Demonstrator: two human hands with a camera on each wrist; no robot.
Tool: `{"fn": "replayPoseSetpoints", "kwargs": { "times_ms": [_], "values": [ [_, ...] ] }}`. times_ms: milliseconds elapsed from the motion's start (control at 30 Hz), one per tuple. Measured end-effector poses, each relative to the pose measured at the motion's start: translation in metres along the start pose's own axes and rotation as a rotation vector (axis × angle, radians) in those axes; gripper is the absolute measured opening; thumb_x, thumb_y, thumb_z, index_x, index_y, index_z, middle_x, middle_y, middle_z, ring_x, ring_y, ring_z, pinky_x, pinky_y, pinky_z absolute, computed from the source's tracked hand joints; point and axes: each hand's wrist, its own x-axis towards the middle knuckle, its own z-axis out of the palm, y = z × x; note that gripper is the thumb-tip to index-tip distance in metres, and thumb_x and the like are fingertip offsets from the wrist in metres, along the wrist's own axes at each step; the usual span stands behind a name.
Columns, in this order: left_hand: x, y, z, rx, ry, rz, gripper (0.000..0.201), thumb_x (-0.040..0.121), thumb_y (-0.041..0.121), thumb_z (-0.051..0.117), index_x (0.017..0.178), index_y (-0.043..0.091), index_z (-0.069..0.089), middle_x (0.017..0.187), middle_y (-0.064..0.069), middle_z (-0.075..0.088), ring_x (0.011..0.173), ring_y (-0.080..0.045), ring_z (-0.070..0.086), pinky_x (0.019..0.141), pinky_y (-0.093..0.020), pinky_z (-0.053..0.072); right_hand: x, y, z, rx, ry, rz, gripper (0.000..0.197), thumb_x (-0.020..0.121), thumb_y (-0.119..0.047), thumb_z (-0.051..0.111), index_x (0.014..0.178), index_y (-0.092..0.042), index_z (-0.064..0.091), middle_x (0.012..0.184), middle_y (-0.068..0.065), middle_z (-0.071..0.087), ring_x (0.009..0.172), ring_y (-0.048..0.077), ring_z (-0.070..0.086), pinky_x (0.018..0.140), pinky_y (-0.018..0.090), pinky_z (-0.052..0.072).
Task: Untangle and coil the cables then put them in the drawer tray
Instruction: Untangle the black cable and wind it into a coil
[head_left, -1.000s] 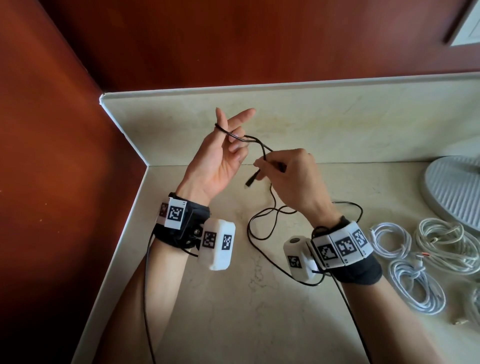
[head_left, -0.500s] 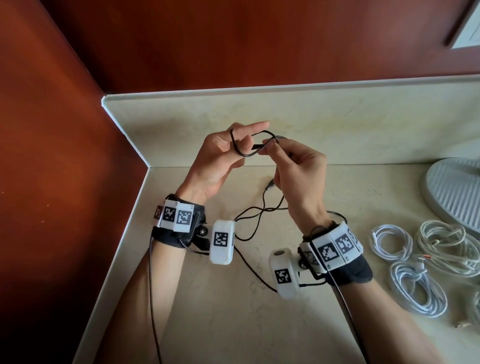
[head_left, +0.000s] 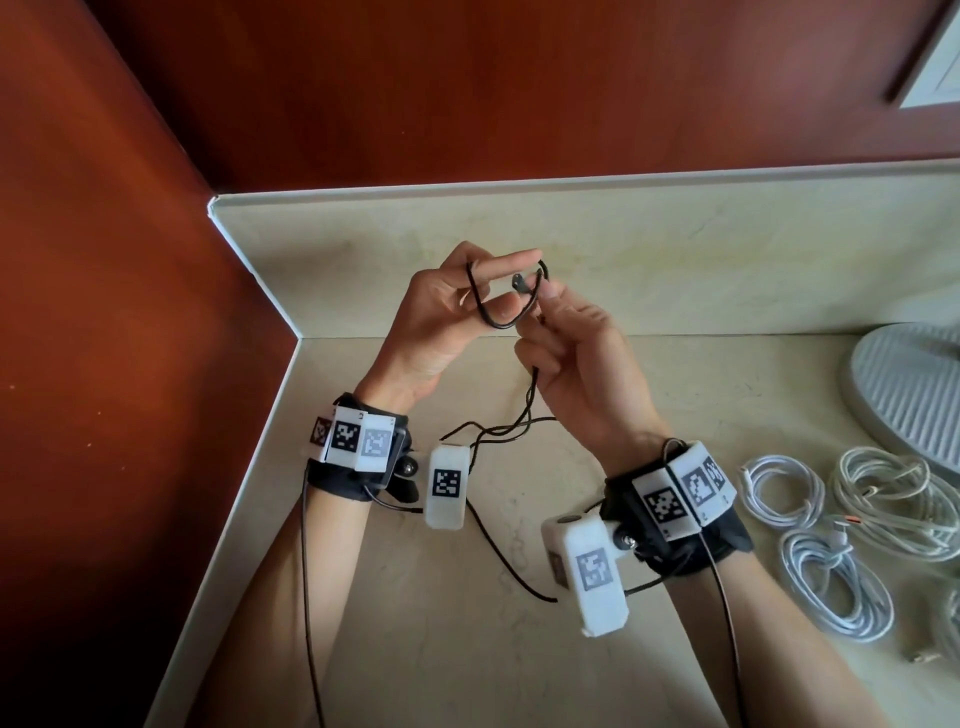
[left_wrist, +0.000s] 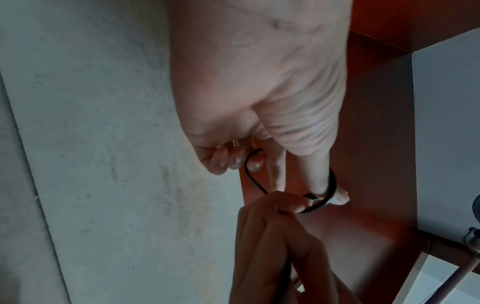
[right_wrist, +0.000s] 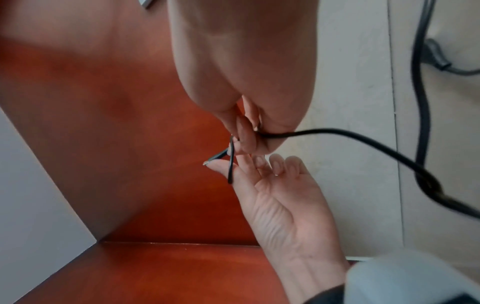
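A thin black cable (head_left: 492, 323) loops over my raised left hand's (head_left: 457, 306) outstretched index finger, and the other fingers curl beside it. In the left wrist view the cable (left_wrist: 333, 181) also passes round the thumb tip. My right hand (head_left: 558, 322) pinches the cable near its plug (head_left: 519, 283), right at the left fingertips. From the right hand (right_wrist: 246, 86) the cable (right_wrist: 363, 139) hangs down in loose strands (head_left: 511, 428) onto the counter (head_left: 415, 649). No drawer tray is in view.
Two coiled white cables (head_left: 782, 491) (head_left: 836, 590) and a tangled white bundle (head_left: 898, 499) lie on the counter at the right. A ribbed white disc (head_left: 919, 395) stands behind them. Red wooden walls (head_left: 130, 312) close off the left and back.
My left fingers have curled from an open spread, so the cable now hangs as a loop from the index finger. My right hand has lifted the plug end up to the left fingertips.
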Motion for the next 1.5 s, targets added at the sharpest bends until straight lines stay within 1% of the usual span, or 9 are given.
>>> {"fn": "replayPoseSetpoints", "kwargs": {
  "times_ms": [100, 233, 333, 467, 733, 867, 1067, 1267, 1500],
  "values": [
    [0.001, -0.001, -0.004, 0.020, -0.016, -0.019, 0.050, 0.083, 0.023, 0.082, 0.132, 0.024, 0.071, 0.092, -0.019, 0.030, 0.089, -0.032, 0.038, 0.108, -0.052, 0.042, 0.001, -0.004, -0.001, 0.051, -0.073, 0.107, 0.021, 0.102, -0.009, 0.042, 0.091, -0.009, 0.060, 0.084, 0.002, 0.047, 0.056, 0.009, 0.027, 0.052, 0.022, 0.020],
    [-0.001, -0.002, -0.007, 0.039, -0.011, -0.038, 0.060, 0.082, 0.005, 0.074, 0.141, 0.007, 0.061, 0.082, -0.006, 0.037, 0.074, -0.012, 0.054, 0.081, -0.023, 0.047, -0.002, -0.006, 0.005, 0.001, -0.123, 0.215, 0.021, 0.099, -0.021, 0.039, 0.083, -0.014, 0.051, 0.083, 0.005, 0.048, 0.057, 0.013, 0.022, 0.053, 0.025, 0.018],
    [-0.002, 0.000, -0.004, 0.014, 0.007, -0.050, 0.057, 0.083, 0.018, 0.071, 0.139, 0.009, 0.062, 0.085, -0.014, 0.050, 0.072, -0.010, 0.060, 0.073, -0.019, 0.048, -0.006, -0.007, 0.008, -0.161, -0.202, 0.202, 0.037, 0.099, -0.049, 0.055, 0.085, -0.016, 0.047, 0.081, 0.003, 0.037, 0.062, 0.015, 0.018, 0.057, 0.028, 0.017],
    [-0.002, -0.002, -0.005, 0.073, 0.030, -0.065, 0.055, 0.085, -0.001, 0.064, 0.140, 0.005, 0.061, 0.069, 0.019, 0.048, 0.074, -0.001, 0.057, 0.078, -0.015, 0.046, -0.012, -0.007, 0.013, -0.584, -0.242, 0.036, 0.047, 0.085, -0.031, 0.083, 0.102, -0.004, 0.048, 0.081, 0.007, 0.026, 0.062, 0.012, 0.028, 0.055, 0.025, 0.029],
    [-0.002, 0.003, 0.001, 0.057, 0.081, -0.075, 0.047, 0.097, 0.007, 0.057, 0.144, 0.010, 0.059, 0.064, 0.014, 0.047, 0.064, -0.018, 0.042, 0.071, -0.037, 0.039, -0.016, 0.004, 0.025, -0.971, -0.053, -0.155, 0.054, 0.102, -0.057, 0.051, 0.094, -0.005, 0.047, 0.078, 0.005, 0.047, 0.067, 0.020, 0.043, 0.059, 0.047, 0.041],
    [-0.001, 0.001, 0.002, 0.106, 0.122, -0.094, 0.050, 0.101, -0.006, 0.045, 0.149, 0.009, 0.051, 0.056, 0.019, 0.046, 0.054, -0.012, 0.040, 0.052, -0.027, 0.037, -0.020, 0.006, 0.026, -1.049, -0.031, -0.191, 0.050, 0.108, -0.052, 0.042, 0.100, -0.004, 0.052, 0.084, 0.008, 0.063, 0.069, 0.019, 0.054, 0.066, 0.041, 0.048],
    [0.001, -0.003, 0.005, 0.057, 0.140, -0.096, 0.047, 0.098, 0.014, 0.053, 0.144, 0.023, 0.058, 0.065, 0.008, 0.043, 0.067, -0.023, 0.035, 0.058, -0.028, 0.036, -0.022, 0.009, 0.028, -1.023, 0.022, -0.247, 0.042, 0.110, -0.047, 0.037, 0.104, -0.009, 0.054, 0.088, -0.002, 0.067, 0.067, 0.003, 0.055, 0.065, 0.032, 0.047],
    [0.004, -0.010, 0.006, 0.000, 0.145, -0.087, 0.043, 0.101, 0.006, 0.061, 0.143, 0.014, 0.058, 0.065, 0.009, 0.037, 0.064, -0.016, 0.033, 0.063, -0.028, 0.036, -0.015, 0.015, 0.022, -0.909, 0.171, -0.296, 0.035, 0.111, -0.034, 0.044, 0.097, -0.004, 0.058, 0.090, 0.005, 0.071, 0.067, 0.003, 0.055, 0.063, 0.029, 0.045],
    [0.004, -0.022, 0.005, 0.047, 0.134, -0.062, 0.067, 0.092, 0.042, 0.068, 0.148, 0.010, 0.054, 0.073, 0.008, 0.051, 0.070, -0.012, 0.048, 0.069, -0.028, 0.039, -0.010, 0.013, 0.015, -1.022, 0.231, -0.220, 0.046, 0.111, -0.029, 0.041, 0.080, -0.014, 0.070, 0.051, -0.019, 0.058, 0.048, 0.000, 0.051, 0.055, 0.017, 0.032]
  ]
}}
